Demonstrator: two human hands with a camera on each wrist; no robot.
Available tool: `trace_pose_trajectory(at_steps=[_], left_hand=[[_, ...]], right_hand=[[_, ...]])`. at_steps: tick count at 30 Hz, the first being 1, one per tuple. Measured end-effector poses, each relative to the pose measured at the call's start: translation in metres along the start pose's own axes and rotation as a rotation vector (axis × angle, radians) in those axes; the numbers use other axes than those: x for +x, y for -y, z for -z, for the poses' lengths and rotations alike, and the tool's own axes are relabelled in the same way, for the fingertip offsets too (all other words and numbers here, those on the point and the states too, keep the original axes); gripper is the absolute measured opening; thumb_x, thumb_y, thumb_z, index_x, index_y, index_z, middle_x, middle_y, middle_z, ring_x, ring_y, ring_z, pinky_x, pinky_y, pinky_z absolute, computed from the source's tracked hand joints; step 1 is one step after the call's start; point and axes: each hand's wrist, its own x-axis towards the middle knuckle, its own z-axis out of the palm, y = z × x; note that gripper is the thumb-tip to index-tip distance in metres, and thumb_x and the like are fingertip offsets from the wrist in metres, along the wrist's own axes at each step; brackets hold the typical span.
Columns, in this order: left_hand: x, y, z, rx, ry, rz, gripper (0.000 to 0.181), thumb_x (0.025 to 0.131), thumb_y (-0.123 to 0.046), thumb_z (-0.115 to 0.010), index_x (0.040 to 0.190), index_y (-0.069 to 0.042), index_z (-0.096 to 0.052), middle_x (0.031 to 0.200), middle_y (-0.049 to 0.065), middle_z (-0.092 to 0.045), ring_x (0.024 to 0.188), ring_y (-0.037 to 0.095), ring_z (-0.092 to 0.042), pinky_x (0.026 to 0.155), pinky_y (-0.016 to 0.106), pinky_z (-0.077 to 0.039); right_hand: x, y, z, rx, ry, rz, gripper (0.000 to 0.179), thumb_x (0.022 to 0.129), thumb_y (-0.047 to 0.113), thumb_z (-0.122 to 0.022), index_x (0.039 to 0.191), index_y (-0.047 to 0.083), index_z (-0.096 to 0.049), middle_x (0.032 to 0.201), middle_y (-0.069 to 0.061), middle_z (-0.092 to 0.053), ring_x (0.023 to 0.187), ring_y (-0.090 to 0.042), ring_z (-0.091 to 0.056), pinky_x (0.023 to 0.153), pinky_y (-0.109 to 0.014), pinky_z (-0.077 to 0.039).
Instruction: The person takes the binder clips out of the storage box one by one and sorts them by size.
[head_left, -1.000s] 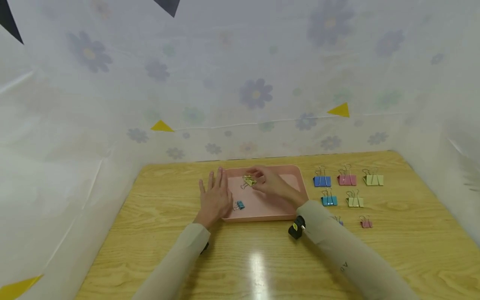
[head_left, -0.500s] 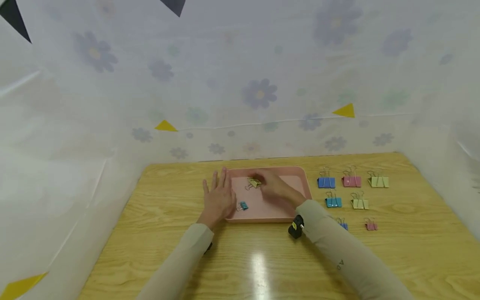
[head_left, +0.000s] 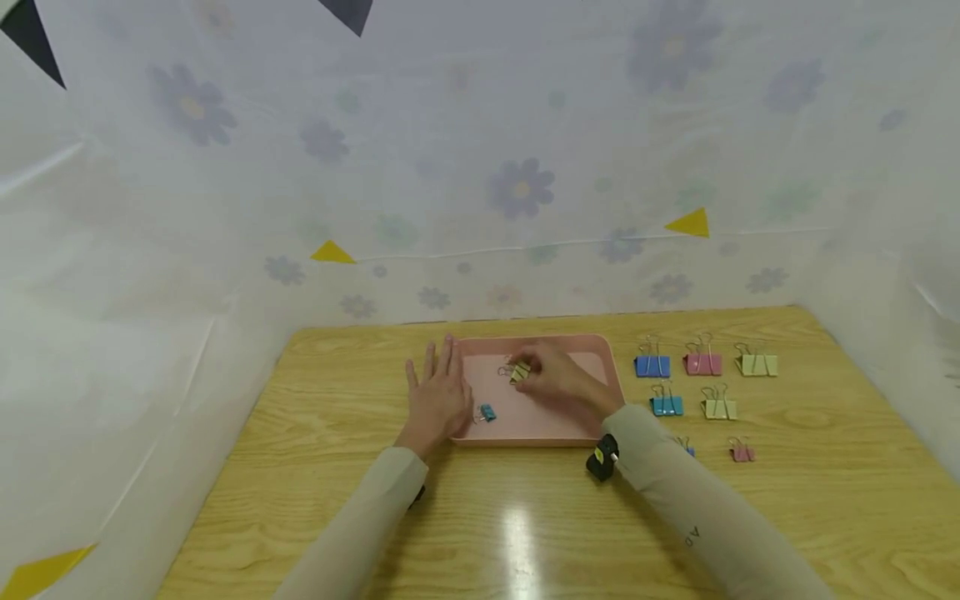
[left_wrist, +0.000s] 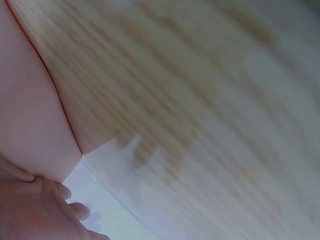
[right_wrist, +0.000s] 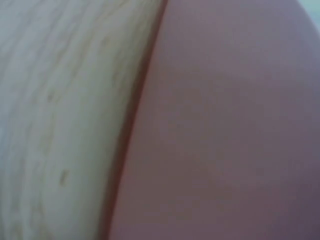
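Observation:
Over the pink tray (head_left: 555, 429), my right hand (head_left: 557, 372) pinches a yellow binder clip (head_left: 519, 372) between thumb and fingers, its wire handles pointing left. My left hand (head_left: 437, 400) rests along the tray's left side with its fingers straight and spread; the left wrist view shows this hand (left_wrist: 30, 205) against the pink tray wall (left_wrist: 35, 115). A small teal binder clip (head_left: 488, 412) lies in the tray's near left part. The right wrist view holds only the blurred tray side (right_wrist: 210, 125) and table, with the hand out of it.
Right of the tray, binder clips stand in rows: blue (head_left: 652, 367), pink (head_left: 703, 364) and yellow (head_left: 757, 364) at the back, teal (head_left: 667, 405) and yellow (head_left: 720, 408) in the middle. A small pink one (head_left: 742, 452) and a blue one, partly behind the right sleeve, are nearest.
My right hand has taken the yellow binder clip by its body and shifted it slightly right and nearer. The left hand keeps its place at the tray; the head view swung a little.

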Motion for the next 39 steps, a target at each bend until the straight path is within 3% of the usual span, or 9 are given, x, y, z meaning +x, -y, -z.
trace_pose_trajectory(at_steps=[8, 15, 21, 29, 39], left_hand=[[0.001, 0.0, -0.001, -0.029, 0.008, 0.005, 0.065, 0.11, -0.032, -0.028, 0.166, -0.009, -0.006, 0.173, 0.006, -0.003, 0.158, 0.033, -0.001, 0.12, 0.067, -0.005], [0.001, 0.001, -0.002, -0.028, 0.009, 0.013, 0.065, 0.11, -0.032, -0.029, 0.166, -0.01, -0.006, 0.173, 0.005, -0.003, 0.158, 0.032, -0.002, 0.12, 0.067, -0.005], [0.0, 0.0, 0.0, -0.024, 0.015, 0.006, 0.065, 0.11, -0.032, -0.029, 0.166, -0.01, -0.006, 0.173, 0.005, -0.003, 0.158, 0.033, -0.002, 0.12, 0.067, -0.004], [0.0, -0.001, 0.002, -0.031, 0.017, 0.003, 0.064, 0.11, -0.032, -0.029, 0.166, -0.009, -0.009, 0.173, 0.007, -0.006, 0.158, 0.034, -0.004, 0.12, 0.067, -0.005], [0.001, 0.0, 0.0, -0.024, 0.012, 0.006, 0.064, 0.11, -0.032, -0.03, 0.166, -0.009, -0.01, 0.173, 0.006, -0.006, 0.158, 0.034, -0.005, 0.12, 0.067, -0.006]], right_hand=[[-0.003, 0.0, 0.001, 0.032, 0.001, -0.037, 0.022, 0.087, 0.008, -0.081, 0.108, 0.004, -0.075, 0.1, -0.006, -0.066, 0.078, -0.017, -0.055, 0.069, -0.034, -0.05], [-0.006, -0.003, 0.0, 0.038, -0.032, -0.049, 0.02, 0.087, 0.009, -0.082, 0.104, 0.006, -0.073, 0.094, -0.006, -0.062, 0.075, -0.019, -0.045, 0.066, -0.033, -0.04], [-0.011, -0.001, 0.001, 0.066, -0.059, -0.081, 0.02, 0.086, 0.011, -0.083, 0.104, 0.008, -0.074, 0.098, -0.006, -0.063, 0.08, -0.021, -0.044, 0.071, -0.038, -0.037], [-0.015, 0.0, 0.005, 0.101, -0.063, -0.125, 0.019, 0.087, 0.015, -0.083, 0.105, 0.009, -0.076, 0.118, -0.008, -0.069, 0.1, -0.025, -0.063, 0.088, -0.046, -0.052], [-0.019, -0.004, 0.01, 0.109, -0.076, -0.14, 0.019, 0.088, 0.012, -0.083, 0.105, 0.007, -0.078, 0.112, -0.01, -0.071, 0.098, -0.024, -0.067, 0.085, -0.041, -0.057]])
